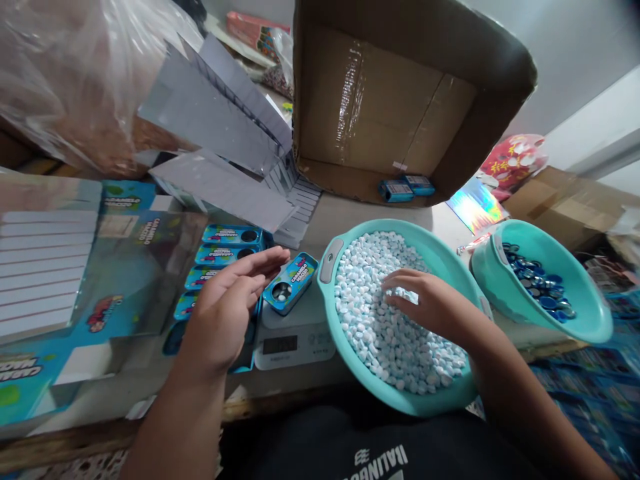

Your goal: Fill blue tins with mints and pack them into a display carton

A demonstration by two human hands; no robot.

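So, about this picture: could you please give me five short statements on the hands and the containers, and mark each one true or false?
1. The right hand is in the large basin of small white-and-blue pieces. True.
2. The small blue container stands inside the cardboard box. False: it rests on the scale.
3. The left hand is beside the small blue container. True.
4. The second basin holds the same white-and-blue pieces. False: it holds dark blue round pieces.
5. Blue packs lie in the cardboard box. True.
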